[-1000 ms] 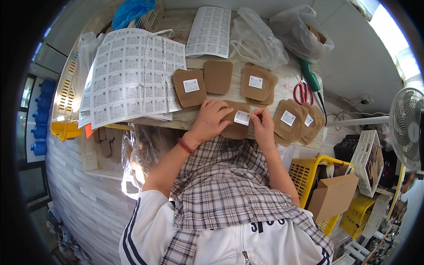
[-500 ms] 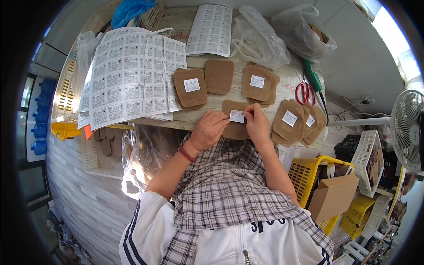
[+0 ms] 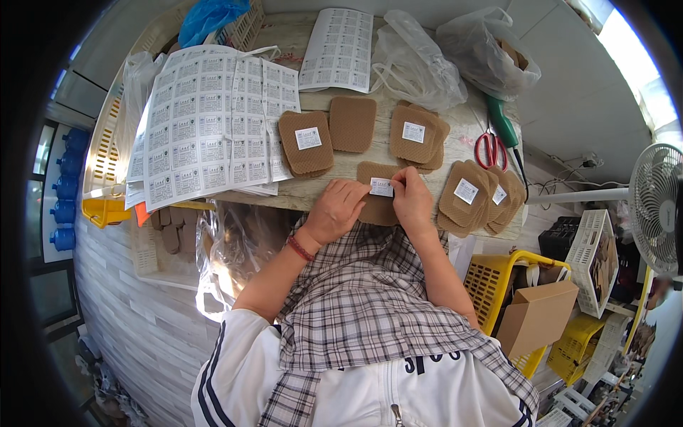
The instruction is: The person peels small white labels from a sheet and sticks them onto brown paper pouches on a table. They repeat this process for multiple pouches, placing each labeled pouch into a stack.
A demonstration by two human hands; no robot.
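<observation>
- Tabletop point(image 3: 311, 189) is pale, worn-looking wood across the upper middle of the frame; grey plank-look floor point(image 3: 163, 320) at lower left, white fan point(image 3: 656, 206) at far right, cut off by the frame edge.
- Brown pad point(image 3: 377, 211) sits mid-frame by the tabletop's near edge, with a white label point(image 3: 381, 186) at it.
- Left hand point(image 3: 337, 211): fingers loosely curled, tips at the pad's left side near the label; can't tell if it's gripping anything.
- Right hand point(image 3: 414, 204): thumb and forefinger pinched on the label's right end, palm hidden.
- Can't make out whether the label's lying flat. Stuff inside the see-through bag point(image 3: 477, 57), upper right, is murky too.
</observation>
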